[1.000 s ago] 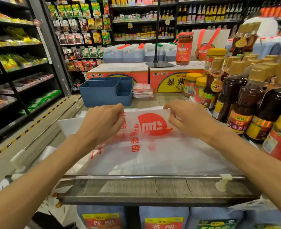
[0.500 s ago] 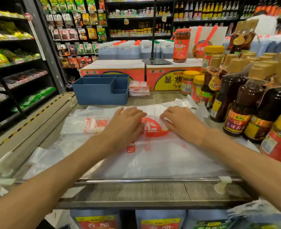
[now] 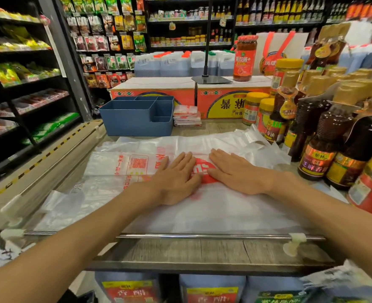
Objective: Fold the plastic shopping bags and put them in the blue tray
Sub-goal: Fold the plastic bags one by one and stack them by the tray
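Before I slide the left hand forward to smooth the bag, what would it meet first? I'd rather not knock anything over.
Probably the stack of folded bags beside the blue tray; the left hand points up and slightly right, though depth is uncertain.

I see two orange-and-yellow printed cardboard cartons at the back of the wooden counter. On the cartons stand a black stand base with an upright pole and a tall red-lidded sauce jar. To the cartons' right crowd dark gold-capped sauce bottles and yellow-lidded jars.
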